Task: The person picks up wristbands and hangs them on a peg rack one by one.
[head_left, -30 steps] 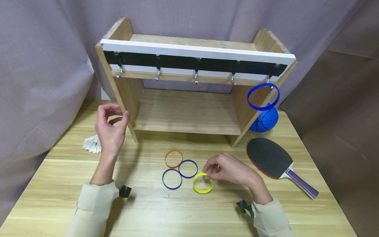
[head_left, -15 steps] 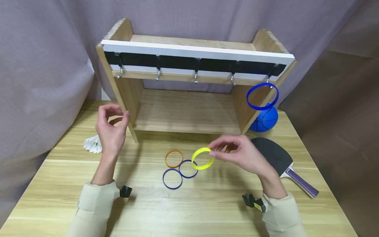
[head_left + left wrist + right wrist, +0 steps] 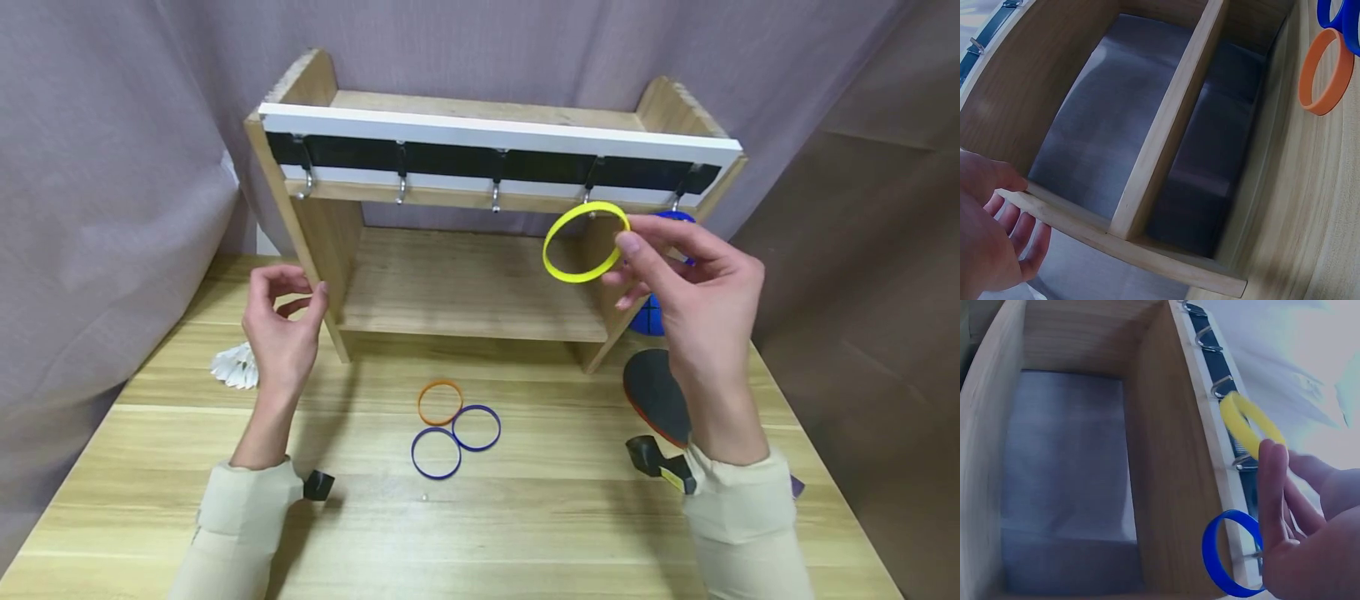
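Note:
My right hand [image 3: 701, 292] pinches a yellow wristband [image 3: 579, 277] between thumb and fingertips, in front of the second hook [image 3: 587, 196] from the right. In the right wrist view the yellow band stands beside the row of hooks, and a blue wristband [image 3: 1210, 553] hangs on the end hook. The right hand covers part of that blue band in the head view. My left hand [image 3: 283, 333] grips the front edge of the left side panel of a wooden shelf [image 3: 472, 283], thumb and fingers on either side. On the table lie an orange wristband [image 3: 1338, 81] and two dark blue ones [image 3: 437, 477].
Several metal hooks line the black strip [image 3: 450, 162] across the shelf's front. A shuttlecock [image 3: 234, 365] lies left of the shelf. To the right are a blue ball [image 3: 648, 318] and a table tennis bat [image 3: 654, 392], both partly hidden by my right arm.
My right hand has picked the yellow wristband off the table and lifted it up and to the right, to hook height. My left hand has stayed on the panel.

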Action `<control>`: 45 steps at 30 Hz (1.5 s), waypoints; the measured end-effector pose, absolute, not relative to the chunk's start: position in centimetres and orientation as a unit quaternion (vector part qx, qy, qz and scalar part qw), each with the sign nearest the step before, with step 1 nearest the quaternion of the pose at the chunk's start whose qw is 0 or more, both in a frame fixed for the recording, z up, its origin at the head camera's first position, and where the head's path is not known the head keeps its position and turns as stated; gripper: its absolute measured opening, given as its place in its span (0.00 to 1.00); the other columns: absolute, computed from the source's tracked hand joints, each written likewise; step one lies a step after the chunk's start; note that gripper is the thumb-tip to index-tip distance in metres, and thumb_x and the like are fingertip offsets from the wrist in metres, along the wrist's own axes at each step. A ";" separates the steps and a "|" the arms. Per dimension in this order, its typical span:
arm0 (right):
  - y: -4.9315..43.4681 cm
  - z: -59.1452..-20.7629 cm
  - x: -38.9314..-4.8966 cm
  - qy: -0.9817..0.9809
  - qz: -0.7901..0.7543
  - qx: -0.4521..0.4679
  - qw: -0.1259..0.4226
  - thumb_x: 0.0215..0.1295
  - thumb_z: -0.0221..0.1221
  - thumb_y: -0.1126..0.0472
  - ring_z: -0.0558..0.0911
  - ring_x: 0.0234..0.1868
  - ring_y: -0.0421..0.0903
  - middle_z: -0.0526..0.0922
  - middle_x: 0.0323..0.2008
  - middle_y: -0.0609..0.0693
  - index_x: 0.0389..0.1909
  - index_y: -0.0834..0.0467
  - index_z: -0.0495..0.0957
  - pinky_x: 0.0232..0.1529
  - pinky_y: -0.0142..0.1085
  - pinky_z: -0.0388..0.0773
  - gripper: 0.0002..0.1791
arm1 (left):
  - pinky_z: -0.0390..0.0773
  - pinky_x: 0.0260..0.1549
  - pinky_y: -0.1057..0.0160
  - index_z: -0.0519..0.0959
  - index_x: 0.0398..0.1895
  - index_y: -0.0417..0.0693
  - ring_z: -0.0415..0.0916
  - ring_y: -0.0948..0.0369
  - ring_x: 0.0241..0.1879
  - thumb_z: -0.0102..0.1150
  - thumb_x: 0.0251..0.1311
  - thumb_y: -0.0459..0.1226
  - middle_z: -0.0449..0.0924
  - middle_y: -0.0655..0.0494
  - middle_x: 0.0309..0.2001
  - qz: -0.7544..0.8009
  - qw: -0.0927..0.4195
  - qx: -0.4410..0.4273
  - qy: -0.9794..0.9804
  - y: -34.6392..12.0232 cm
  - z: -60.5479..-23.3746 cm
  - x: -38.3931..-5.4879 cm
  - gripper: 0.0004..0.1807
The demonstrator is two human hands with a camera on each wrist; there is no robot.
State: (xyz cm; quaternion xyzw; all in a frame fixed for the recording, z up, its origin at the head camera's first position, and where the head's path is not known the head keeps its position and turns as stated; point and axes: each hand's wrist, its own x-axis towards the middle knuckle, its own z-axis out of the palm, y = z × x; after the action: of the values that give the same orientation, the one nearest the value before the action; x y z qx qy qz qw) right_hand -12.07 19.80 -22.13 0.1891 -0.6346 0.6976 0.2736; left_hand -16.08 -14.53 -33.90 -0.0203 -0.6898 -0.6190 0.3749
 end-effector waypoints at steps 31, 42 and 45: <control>17.6 -21.7 -11.2 -0.767 0.489 0.117 0.399 0.59 0.69 0.63 0.78 0.13 0.42 0.84 0.35 0.56 0.43 0.63 0.86 0.11 0.24 0.72 0.12 | 0.84 0.38 0.66 0.71 0.45 0.24 0.75 0.48 0.38 0.62 0.53 0.21 0.75 0.36 0.37 -0.618 0.374 -0.017 -0.692 -14.6 -33.8 -16.1 0.16; 17.5 -26.8 -10.3 -0.806 0.415 0.227 0.356 0.57 0.69 0.70 0.75 0.14 0.38 0.85 0.26 0.47 0.35 0.62 0.86 0.15 0.22 0.72 0.05 | 0.84 0.38 0.65 0.71 0.45 0.25 0.75 0.50 0.38 0.62 0.53 0.21 0.76 0.38 0.37 -0.620 0.372 -0.018 -0.690 -14.5 -33.8 -16.1 0.16; 17.4 -30.3 -11.0 -0.850 0.377 0.245 0.273 0.59 0.69 0.62 0.76 0.17 0.34 0.84 0.25 0.39 0.34 0.54 0.87 0.16 0.24 0.74 0.03 | 0.84 0.39 0.65 0.71 0.45 0.25 0.75 0.49 0.39 0.62 0.53 0.21 0.76 0.38 0.38 -0.621 0.372 -0.017 -0.690 -14.5 -33.8 -16.1 0.16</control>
State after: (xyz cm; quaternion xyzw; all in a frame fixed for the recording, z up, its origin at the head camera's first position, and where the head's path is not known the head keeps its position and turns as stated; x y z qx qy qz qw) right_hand -10.97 17.39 -30.35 0.2447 -0.8504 0.3772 0.2732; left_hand -16.09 -14.53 -33.85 -0.0167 -0.6902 -0.6207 0.3716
